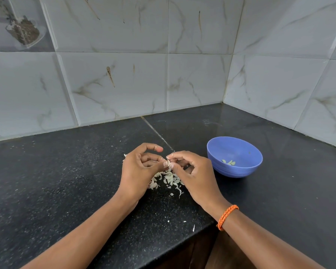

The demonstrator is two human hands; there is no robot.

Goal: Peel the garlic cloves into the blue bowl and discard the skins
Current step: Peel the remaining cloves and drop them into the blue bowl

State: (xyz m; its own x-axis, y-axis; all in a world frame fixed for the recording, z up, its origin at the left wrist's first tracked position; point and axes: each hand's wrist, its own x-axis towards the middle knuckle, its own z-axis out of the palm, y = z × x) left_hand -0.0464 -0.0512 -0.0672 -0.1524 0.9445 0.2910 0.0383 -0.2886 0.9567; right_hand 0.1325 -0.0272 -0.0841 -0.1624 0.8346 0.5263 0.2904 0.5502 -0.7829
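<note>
A small garlic clove (168, 163) with papery skin is held between both hands above the black counter. My left hand (142, 169) pinches it with thumb and fingers, the index finger arched above. My right hand (190, 171) pinches the same clove's skin from the right. Below the hands lies a pile of garlic skins (168, 180). The blue bowl (234, 157) stands just right of my right hand, with a few peeled cloves (229, 162) at its bottom.
The black granite counter (66, 181) fills a tiled corner, with walls behind and to the right. Its front edge runs under my forearms. Small skin flakes (193, 228) lie near that edge. An orange band (227, 216) circles my right wrist.
</note>
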